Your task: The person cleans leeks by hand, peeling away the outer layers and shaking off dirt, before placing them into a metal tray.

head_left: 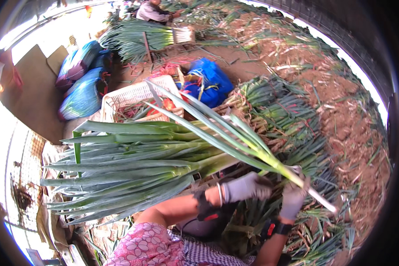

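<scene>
My right hand (295, 193), in a pale glove, grips a long green onion (270, 159) by its white shank. The stalk lies at a slant, its white root end pointing to the lower right and its leaves reaching to the upper left. My left hand (249, 188), in a similar glove, is just left of the stalk and below it; its fingers are smeared by motion, so their hold cannot be told. Left of both hands rests a large pile of green onions (164, 166), leaves toward the left.
Behind the pile stands a white plastic crate (113, 101) with red material inside, beside a blue bag (210, 82). Bundled onions (288, 111) and loose leaves cover the soil at right. Wrapped bundles (82, 95) lie far left. Another person (153, 12) sits near a far onion stack (142, 37).
</scene>
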A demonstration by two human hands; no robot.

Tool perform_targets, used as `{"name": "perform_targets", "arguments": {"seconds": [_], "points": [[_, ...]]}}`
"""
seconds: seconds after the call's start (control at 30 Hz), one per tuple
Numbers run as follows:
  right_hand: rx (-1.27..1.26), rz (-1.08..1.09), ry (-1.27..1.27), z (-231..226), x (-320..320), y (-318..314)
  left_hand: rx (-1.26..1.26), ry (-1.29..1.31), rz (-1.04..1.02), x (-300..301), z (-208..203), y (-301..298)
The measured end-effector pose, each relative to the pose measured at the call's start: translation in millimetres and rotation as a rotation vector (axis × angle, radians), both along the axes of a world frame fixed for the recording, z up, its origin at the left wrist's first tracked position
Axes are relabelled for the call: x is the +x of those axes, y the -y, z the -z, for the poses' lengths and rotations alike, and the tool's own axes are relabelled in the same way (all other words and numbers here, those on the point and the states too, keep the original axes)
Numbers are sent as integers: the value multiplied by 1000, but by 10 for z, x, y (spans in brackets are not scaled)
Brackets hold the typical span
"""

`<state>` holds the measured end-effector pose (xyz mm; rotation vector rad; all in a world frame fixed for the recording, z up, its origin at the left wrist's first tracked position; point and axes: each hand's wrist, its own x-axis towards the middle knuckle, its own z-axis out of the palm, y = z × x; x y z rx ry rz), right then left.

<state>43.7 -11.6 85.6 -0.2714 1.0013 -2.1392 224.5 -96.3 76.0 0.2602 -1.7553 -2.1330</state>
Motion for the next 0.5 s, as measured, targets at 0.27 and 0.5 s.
{"name": "perform_targets", "arguments": {"seconds": [0.27, 0.5], "points": [[-11, 370, -880, -431, -550, -652, -1399, 79, -161, -458, -893, 611], [-19, 36, -1050, -961, -894, -812, -1883, 44, -451, -126, -1601, 631]]}}
